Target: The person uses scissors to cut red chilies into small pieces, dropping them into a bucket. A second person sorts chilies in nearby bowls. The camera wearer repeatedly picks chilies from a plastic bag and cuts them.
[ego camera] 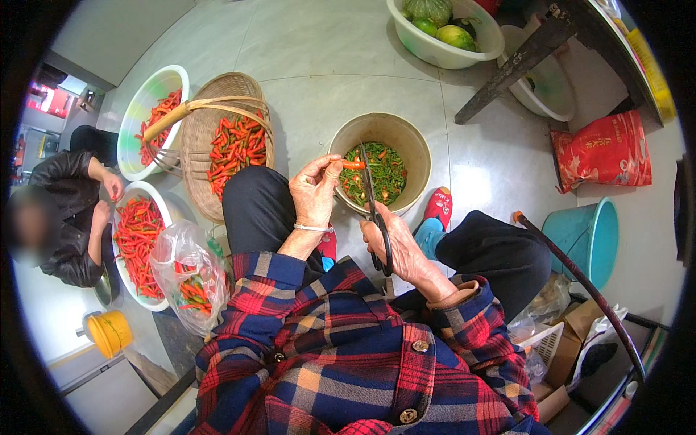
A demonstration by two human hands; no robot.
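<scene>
My left hand (pixel 315 187) pinches a red chili pepper (pixel 354 165) between thumb and fingers, over the near left rim of a bucket (pixel 420 163). In my right hand (pixel 394 239) is a pair of scissors with black handles (pixel 387 244). The scissor blades (pixel 366 171) point away from me and meet the pepper's right end; whether they are parted there is hard to see. Inside the bucket lie green stems (pixel 383 174) mixed with a few red and orange bits. A wicker basket (pixel 198 141) with an arched handle holds many red peppers (pixel 239 144) left of the bucket.
Two white basins of red chilies (pixel 140 244) and a plastic bag of peppers (pixel 190 277) stand left. A person (pixel 70 212) sits beyond them, hands at a basin. A squash basin (pixel 473 54), table leg (pixel 511 73), red sack (pixel 603 152), teal bucket (pixel 584 239) and walking stick (pixel 582 280) are right.
</scene>
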